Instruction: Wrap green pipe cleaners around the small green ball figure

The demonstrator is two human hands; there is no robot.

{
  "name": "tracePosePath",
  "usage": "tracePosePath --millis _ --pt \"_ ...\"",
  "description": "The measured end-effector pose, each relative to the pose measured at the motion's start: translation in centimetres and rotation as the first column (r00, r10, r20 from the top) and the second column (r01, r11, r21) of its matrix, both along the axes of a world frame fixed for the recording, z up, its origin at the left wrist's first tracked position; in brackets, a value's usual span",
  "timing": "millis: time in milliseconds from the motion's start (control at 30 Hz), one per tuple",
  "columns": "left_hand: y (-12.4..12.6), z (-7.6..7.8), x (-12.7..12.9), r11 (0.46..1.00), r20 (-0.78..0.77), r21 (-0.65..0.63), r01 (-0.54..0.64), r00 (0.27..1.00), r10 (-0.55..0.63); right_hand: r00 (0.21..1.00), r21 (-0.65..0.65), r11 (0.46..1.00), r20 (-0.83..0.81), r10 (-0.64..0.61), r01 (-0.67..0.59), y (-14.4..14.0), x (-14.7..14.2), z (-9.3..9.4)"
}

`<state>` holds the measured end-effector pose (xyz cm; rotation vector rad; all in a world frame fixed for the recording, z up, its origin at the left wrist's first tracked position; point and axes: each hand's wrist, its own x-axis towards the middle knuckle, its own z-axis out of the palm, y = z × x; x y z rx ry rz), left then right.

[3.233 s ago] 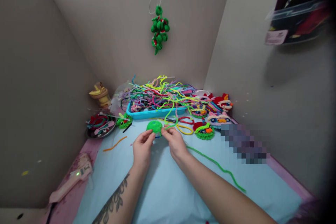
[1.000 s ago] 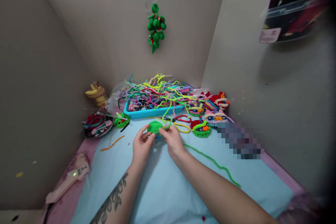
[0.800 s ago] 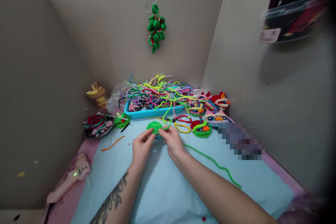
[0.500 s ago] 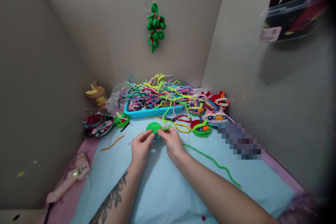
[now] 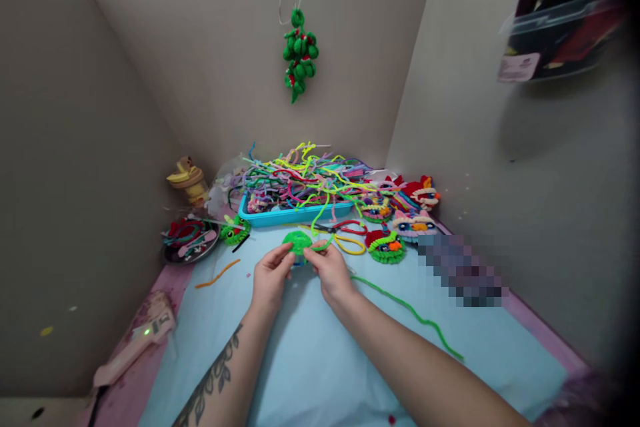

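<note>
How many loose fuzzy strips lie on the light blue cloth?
3: a long green strip near the right hand, an orange strip left of the left hand, a short black strip farther back. More may be hidden.

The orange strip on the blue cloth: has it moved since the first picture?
No. The orange strip keeps its place against the blue tray, nearer the camera and to its left.

The head camera faces forward and down over the blue cloth (image 5: 310, 360), forearms (image 5: 250, 347) nearest.
</note>
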<state>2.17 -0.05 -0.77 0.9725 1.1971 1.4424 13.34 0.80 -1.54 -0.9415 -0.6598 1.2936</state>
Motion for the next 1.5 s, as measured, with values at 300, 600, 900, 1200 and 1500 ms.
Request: tracePosePath --millis 300,600,900,1200,1500 --pt "0.3 -0.6 -0.1 0.992 0.006 0.006 -0.129 0.992 0.129 0.999 0.029 0.999 0.014 0.032 -0.033 -0.4 -0.4 0.4" --pt "0.7 0.1 -1.2 0.982 0.136 -0.006 -0.191 0.972 0.19 0.998 0.046 0.997 0.034 0.057 -0.059 -0.4 -0.2 0.0" --pt "1.4 0.0 -2.7 0.976 0.148 0.101 -0.195 0.973 0.178 0.971 0.191 0.979 0.239 0.023 -0.07 -0.6 0.5 0.5" --pt "1.1 0.0 -3.0 0.975 0.091 0.157 -0.154 0.986 0.141 0.779 0.409 0.909 0.593 -0.201 -0.077 -0.9 1.3 1.1" --pt "0.9 0.6 -2.5 0.987 0.151 0.064 -0.144 0.98 0.133 0.645 0.518 0.849 0.686 -0.338 -0.107 -0.1 2.1 0.8"
